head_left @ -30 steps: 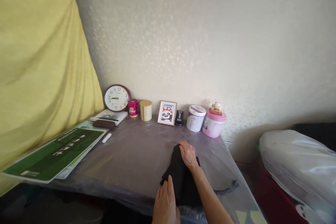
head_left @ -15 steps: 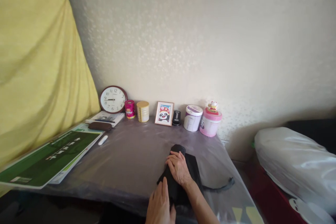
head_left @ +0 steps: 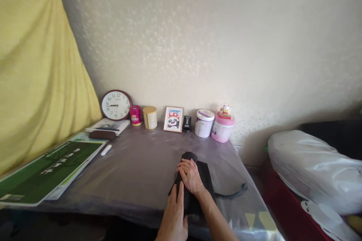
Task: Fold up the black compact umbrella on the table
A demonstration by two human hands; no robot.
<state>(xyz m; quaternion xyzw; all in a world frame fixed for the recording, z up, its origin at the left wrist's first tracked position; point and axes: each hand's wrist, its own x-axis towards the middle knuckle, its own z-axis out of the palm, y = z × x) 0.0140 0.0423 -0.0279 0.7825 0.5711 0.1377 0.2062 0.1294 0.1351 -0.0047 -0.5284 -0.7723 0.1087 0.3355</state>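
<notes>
A black fabric item lies near the front of the table, folded or rolled lengthwise into a thick roll. Its kind cannot be made out. From its right side a thin dark strap trails across the table. My right hand is over the roll, fingers close together and bent across its left edge. Lower and to the left, my left hand rests along the fabric's near left side with straight fingers, thumb apart. Both hands and the right forearm cover much of the fabric.
Along the wall stand a clock, a pink can, a yellow-lidded can, a panda picture frame and two tubs. Green boards and a white pen-like object lie left. A plastic-covered bundle is beyond the right edge.
The view has shifted slightly, so the table things sit a little further left. My left hand has moved up along the fabric, closer to my right hand, which stays on the roll.
</notes>
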